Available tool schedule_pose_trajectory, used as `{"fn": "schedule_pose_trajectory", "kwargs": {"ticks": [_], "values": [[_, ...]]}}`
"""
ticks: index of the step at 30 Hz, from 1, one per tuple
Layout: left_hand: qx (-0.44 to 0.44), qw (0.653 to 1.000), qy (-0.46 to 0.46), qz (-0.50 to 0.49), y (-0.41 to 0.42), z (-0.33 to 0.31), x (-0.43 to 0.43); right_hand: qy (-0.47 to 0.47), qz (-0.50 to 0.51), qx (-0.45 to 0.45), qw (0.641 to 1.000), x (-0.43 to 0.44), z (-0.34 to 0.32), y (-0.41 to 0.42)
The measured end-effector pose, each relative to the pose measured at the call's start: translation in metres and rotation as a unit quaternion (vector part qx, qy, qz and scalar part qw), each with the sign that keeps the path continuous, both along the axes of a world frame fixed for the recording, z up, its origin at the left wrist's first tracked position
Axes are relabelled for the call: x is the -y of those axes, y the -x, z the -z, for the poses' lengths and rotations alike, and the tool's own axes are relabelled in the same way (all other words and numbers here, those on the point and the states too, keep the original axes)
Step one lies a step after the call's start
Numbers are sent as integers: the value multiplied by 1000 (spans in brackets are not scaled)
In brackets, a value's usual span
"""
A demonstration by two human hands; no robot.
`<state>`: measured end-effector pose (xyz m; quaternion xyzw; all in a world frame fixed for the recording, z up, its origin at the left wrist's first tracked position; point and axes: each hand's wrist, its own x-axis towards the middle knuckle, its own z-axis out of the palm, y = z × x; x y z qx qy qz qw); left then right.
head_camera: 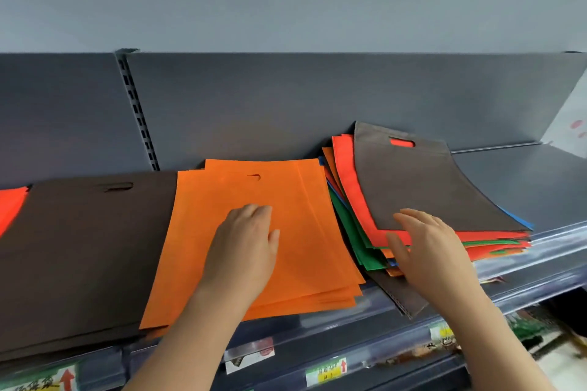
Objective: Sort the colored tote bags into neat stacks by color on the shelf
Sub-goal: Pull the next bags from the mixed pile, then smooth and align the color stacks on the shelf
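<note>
Pressing on the orange stack (301, 200), the left hand (244, 241) lies flat and open, likely keeping it squared on the shelf (508, 174). The right hand (425, 247), fingers spread and holding nothing, touches the brown bag (422, 181) atop the mixed pile (347, 225) — probably bound for the brown stack (79, 247)
</note>
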<state>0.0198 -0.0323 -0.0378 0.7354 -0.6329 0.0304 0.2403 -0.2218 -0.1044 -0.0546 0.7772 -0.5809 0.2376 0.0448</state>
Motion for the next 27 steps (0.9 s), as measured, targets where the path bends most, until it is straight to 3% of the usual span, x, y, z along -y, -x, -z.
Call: {"fn": "schedule_pose_trajectory", "kwargs": {"ticks": [7,14,23,25,27], "values": [[-22,998,-6,58,82,2,66,-61,68,-19,996,45,-1,78],[-44,995,-81,28,139,5,115,-122,78,-11,989,78,3,120],[-155,983,-72,-68,146,0,130,-143,-70,24,987,77,3,121],[-175,980,-60,-77,146,0,128,-117,-36,40,992,83,6,130],[-185,978,-56,-80,146,2,127,-102,32,1,994,90,6,141]]}}
